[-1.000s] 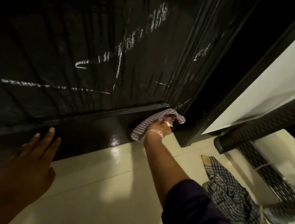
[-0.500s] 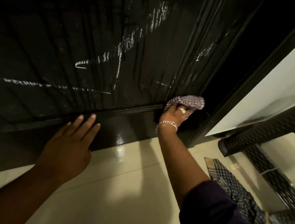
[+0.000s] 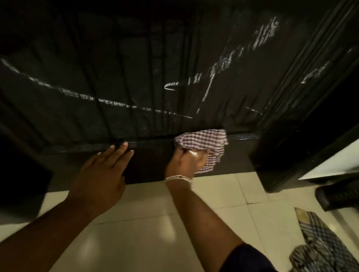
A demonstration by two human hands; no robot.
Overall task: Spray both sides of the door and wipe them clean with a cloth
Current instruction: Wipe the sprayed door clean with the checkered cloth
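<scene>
cloth is soft, light, bunches easily; best held as a wad in the palm, judging by how it drapes; it sits above and right of the right hand fingers, pressed on the door ledge; those fingers curl into it; left hand flat, fingers straight, tips touching the ledge; door looks rigid, glossy, likely slick.
</scene>
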